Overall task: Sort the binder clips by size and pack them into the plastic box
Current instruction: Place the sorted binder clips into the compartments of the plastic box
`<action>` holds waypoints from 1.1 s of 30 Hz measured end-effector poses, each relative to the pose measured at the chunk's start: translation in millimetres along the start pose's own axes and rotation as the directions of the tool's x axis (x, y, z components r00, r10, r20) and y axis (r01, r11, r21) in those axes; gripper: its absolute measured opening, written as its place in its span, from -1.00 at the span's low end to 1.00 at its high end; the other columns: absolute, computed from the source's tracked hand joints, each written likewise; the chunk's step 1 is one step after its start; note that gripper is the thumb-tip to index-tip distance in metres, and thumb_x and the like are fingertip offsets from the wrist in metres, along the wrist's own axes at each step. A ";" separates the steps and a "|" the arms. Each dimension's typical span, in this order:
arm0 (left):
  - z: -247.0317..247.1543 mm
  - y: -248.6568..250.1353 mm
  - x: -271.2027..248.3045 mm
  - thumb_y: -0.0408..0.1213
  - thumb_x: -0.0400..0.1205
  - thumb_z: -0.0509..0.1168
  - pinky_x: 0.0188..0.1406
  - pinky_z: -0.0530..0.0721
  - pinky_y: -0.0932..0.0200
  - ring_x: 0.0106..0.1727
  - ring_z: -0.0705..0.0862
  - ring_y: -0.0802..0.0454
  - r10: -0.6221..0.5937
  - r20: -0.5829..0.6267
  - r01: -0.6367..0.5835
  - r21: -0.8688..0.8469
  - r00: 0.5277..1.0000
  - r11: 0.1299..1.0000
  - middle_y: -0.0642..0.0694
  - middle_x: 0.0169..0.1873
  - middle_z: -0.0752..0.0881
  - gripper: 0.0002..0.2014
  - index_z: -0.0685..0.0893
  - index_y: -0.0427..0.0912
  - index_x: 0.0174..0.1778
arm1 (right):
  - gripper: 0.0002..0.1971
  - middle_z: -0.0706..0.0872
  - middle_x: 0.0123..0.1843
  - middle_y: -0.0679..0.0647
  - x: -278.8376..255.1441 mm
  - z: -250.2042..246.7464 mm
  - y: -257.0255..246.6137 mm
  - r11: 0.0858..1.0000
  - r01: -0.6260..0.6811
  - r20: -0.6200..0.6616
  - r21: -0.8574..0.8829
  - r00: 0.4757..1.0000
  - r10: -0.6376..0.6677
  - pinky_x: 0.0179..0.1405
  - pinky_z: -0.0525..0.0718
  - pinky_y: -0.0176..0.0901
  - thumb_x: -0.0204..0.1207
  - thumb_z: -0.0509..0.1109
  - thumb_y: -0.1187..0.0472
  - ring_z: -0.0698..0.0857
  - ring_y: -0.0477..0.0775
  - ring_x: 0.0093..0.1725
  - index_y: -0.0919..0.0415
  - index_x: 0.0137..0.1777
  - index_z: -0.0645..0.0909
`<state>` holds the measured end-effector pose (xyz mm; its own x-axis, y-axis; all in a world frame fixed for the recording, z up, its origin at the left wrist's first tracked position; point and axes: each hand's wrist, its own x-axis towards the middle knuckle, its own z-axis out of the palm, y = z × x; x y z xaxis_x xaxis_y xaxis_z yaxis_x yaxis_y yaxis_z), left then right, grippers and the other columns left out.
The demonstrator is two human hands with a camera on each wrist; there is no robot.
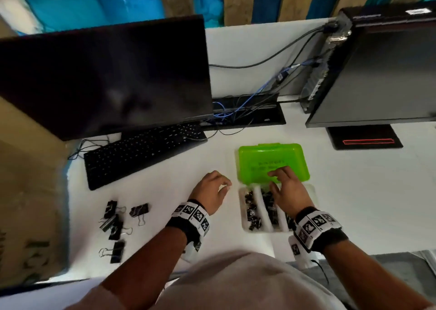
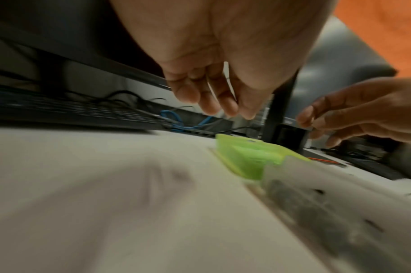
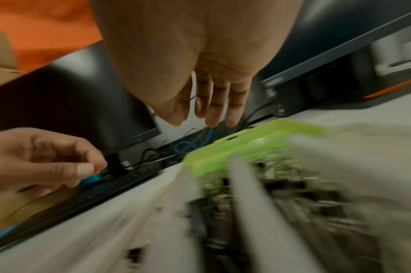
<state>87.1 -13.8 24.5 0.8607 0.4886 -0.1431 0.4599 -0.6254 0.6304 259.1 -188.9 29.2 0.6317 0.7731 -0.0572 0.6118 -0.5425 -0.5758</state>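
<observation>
The plastic box lies open on the white desk, its green lid [image 1: 259, 158] flat behind the clear divided base [image 1: 243, 224]. Small black binder clips [image 1: 252, 211] fill the base's left and middle compartments; my wrist hides the right one. My right hand [image 1: 276, 179] hovers over the hinge with fingers spread and straight, holding nothing; the right wrist view shows its fingertips [image 3: 211, 122] above the lid [image 3: 258, 146]. My left hand [image 1: 225, 187] hangs just left of the box, fingers loosely curled and empty [image 2: 223, 109]. Several large black clips [image 1: 115, 222] lie at the left.
A black keyboard [image 1: 141, 153] and a dark monitor [image 1: 106, 73] stand behind the left hand. Cables [image 1: 236, 111] run into a slot behind the box. A second monitor [image 1: 382, 73] stands at the right on its base [image 1: 365, 137].
</observation>
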 end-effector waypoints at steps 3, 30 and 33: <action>-21.5 -42.6 -43.0 -0.25 0.64 0.24 0.25 0.56 0.04 0.17 0.56 0.04 -0.148 -0.134 0.146 -0.027 0.980 0.989 0.04 0.03 0.62 -0.85 0.69 -0.03 0.06 | -0.73 0.61 0.13 0.16 18.1 39.0 -54.3 0.975 0.219 0.192 0.040 0.956 -0.223 0.09 0.67 -0.01 0.48 0.34 0.31 0.67 0.22 0.08 0.18 0.18 0.62; -72.2 -203.7 -157.5 0.26 0.50 0.23 0.11 0.64 -0.34 0.46 0.30 -0.20 -0.661 -0.302 0.689 -0.019 0.687 0.724 0.10 0.62 -0.01 -0.21 -0.08 0.33 0.56 | -0.58 0.39 0.46 0.29 16.6 184.8 -210.9 0.593 0.759 0.771 -0.269 0.539 -0.340 -0.10 0.62 0.17 0.57 0.04 0.45 0.53 0.39 0.24 0.42 0.44 0.32; -70.4 -203.9 -145.9 0.17 0.58 0.18 0.00 0.69 -0.21 0.32 0.44 -0.08 -0.613 -0.275 0.640 0.012 0.741 0.768 0.10 0.47 0.29 -0.44 0.19 0.25 0.49 | -0.61 0.36 0.45 0.29 20.8 171.6 -191.1 0.636 0.701 0.750 -0.322 0.600 -0.281 -0.11 0.63 0.17 0.54 0.08 0.50 0.54 0.38 0.22 0.45 0.38 0.38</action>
<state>-147.7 85.2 -29.5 0.2957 0.9127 -0.2820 0.9066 -0.1751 0.3839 73.6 -12.8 -2.0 -0.1499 0.8621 -0.4841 0.9855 0.0907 -0.1437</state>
